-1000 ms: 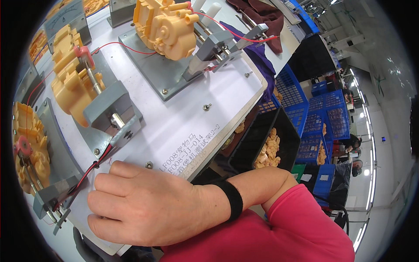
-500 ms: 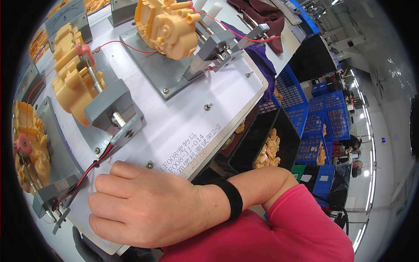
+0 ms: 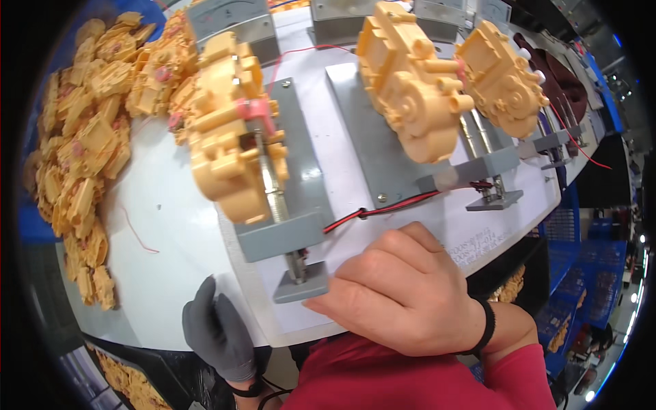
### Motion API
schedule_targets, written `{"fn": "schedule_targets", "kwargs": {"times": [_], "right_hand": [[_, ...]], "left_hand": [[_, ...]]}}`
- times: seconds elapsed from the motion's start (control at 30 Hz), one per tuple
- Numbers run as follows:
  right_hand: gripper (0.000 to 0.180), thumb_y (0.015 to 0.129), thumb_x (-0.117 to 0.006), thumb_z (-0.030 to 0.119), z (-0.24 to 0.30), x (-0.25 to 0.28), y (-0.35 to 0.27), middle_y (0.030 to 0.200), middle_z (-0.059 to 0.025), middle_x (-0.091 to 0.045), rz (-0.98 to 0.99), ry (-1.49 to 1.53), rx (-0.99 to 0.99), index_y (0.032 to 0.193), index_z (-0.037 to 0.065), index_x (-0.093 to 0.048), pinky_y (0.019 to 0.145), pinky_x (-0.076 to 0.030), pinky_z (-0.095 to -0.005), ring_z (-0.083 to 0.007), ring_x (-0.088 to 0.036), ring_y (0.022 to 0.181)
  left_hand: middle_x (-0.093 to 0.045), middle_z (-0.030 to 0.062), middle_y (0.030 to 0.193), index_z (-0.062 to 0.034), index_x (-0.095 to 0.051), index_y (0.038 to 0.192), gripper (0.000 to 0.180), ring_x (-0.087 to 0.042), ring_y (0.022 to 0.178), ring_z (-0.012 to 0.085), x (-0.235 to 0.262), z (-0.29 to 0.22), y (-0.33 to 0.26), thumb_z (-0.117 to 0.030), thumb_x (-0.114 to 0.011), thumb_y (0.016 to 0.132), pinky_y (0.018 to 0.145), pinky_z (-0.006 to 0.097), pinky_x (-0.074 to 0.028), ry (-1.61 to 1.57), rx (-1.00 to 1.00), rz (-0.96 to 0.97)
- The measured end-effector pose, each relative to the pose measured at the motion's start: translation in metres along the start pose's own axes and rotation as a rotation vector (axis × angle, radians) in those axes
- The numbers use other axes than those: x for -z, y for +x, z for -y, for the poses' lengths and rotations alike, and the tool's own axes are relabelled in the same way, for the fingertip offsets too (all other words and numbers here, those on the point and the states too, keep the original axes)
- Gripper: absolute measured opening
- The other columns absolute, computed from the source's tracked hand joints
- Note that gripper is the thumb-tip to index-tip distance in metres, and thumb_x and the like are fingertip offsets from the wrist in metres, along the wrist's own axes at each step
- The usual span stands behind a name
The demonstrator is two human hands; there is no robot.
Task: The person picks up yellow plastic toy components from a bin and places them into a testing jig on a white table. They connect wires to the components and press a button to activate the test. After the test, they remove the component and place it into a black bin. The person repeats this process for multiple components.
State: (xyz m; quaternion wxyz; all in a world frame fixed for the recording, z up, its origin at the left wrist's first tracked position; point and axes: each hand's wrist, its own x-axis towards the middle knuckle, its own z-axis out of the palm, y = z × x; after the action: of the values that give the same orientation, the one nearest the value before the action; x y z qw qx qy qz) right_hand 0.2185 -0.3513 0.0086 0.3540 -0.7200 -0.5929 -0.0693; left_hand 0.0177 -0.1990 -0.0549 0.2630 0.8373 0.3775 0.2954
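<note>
My right hand (image 3: 403,294), bare with a black wristband, is closed at the table's front edge. Its fingers curl under, and a fingertip lies at the small grey pull plate (image 3: 301,281) of the left test fixture; whether it holds anything is hidden. A yellow-orange plastic gearbox housing (image 3: 229,164) with a pink part sits in that fixture, against metal spring pins (image 3: 272,188). My left hand (image 3: 217,331), in a grey glove, is left of it over the table edge, fingers loosely stretched with nothing visible in them.
Two more housings stand in fixtures, one in the middle (image 3: 410,96) and one farther right (image 3: 502,82). A heap of housings (image 3: 85,150) fills the left side. Grey meters (image 3: 229,24) line the back. Red and black wires (image 3: 389,205) cross the sheet. Blue crates (image 3: 581,280) stand right.
The view has swung left, bringing the heap and my gloved left hand into sight. My right hand, closed in both frames, now is beside the left fixture's pull plate.
</note>
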Motion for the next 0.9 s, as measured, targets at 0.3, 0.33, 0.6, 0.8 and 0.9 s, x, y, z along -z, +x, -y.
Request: {"fn": "schedule_targets", "kwargs": {"times": [0.3, 0.33, 0.6, 0.8, 0.9], "right_hand": [[0.018, 0.074, -0.062, 0.017, 0.000, 0.000, 0.001, 0.078, 0.0014, -0.047, 0.009, 0.006, 0.002, 0.092, 0.013, -0.063, 0.066, -0.039, -0.0298, -0.0154, -0.051, 0.074], [0.019, 0.073, -0.069, 0.016, 0.000, 0.000, 0.001, 0.078, 0.0016, -0.050, 0.008, 0.026, -0.009, 0.091, 0.013, -0.065, 0.065, -0.039, -0.0303, -0.0164, -0.051, 0.072], [0.015, 0.079, -0.071, 0.015, 0.001, 0.002, 0.003, 0.080, -0.0031, -0.051, -0.025, 0.073, -0.013, 0.088, 0.009, -0.060, 0.070, -0.044, -0.0345, -0.0221, -0.055, 0.077], [0.046, 0.085, -0.074, 0.011, 0.006, 0.007, 0.007, 0.104, -0.0124, -0.057, -0.244, 0.438, -0.147, 0.124, 0.004, -0.051, 0.081, -0.052, -0.0376, -0.0271, -0.061, 0.091], [0.044, 0.088, -0.072, 0.012, 0.007, 0.002, 0.015, 0.109, -0.0138, -0.058, -0.253, 0.457, -0.077, 0.127, 0.003, -0.052, 0.085, -0.052, -0.0367, -0.0271, -0.061, 0.093]], "left_hand": [[-0.055, 0.0078, 0.074, 0.0022, -0.066, 0.115, 0.028, -0.049, 0.066, 0.0189, 0.002, -0.001, -0.001, 0.001, -0.060, 0.088, 0.062, 0.032, -0.040, 0.034, -0.033, -0.013], [-0.055, 0.0078, 0.073, 0.0022, -0.066, 0.114, 0.028, -0.049, 0.065, 0.0190, 0.002, 0.001, -0.001, 0.002, -0.061, 0.087, 0.061, 0.032, -0.040, 0.025, -0.045, -0.017], [-0.054, 0.0047, 0.073, -0.0018, -0.067, 0.116, 0.029, -0.049, 0.064, 0.0149, 0.007, 0.004, 0.003, 0.000, -0.063, 0.088, 0.060, 0.029, -0.041, 0.043, -0.134, 0.042], [-0.051, -0.0047, 0.086, -0.0031, -0.059, 0.132, 0.039, -0.045, 0.077, 0.0050, 0.057, -0.038, 0.064, -0.005, -0.063, 0.093, 0.072, 0.020, -0.040, -0.333, -0.011, 0.263], [-0.055, 0.0016, 0.097, -0.0031, -0.050, 0.140, 0.050, -0.049, 0.082, 0.0079, 0.067, -0.095, 0.112, -0.023, -0.063, 0.096, 0.073, 0.023, -0.043, -0.343, -0.134, 0.387]]}}
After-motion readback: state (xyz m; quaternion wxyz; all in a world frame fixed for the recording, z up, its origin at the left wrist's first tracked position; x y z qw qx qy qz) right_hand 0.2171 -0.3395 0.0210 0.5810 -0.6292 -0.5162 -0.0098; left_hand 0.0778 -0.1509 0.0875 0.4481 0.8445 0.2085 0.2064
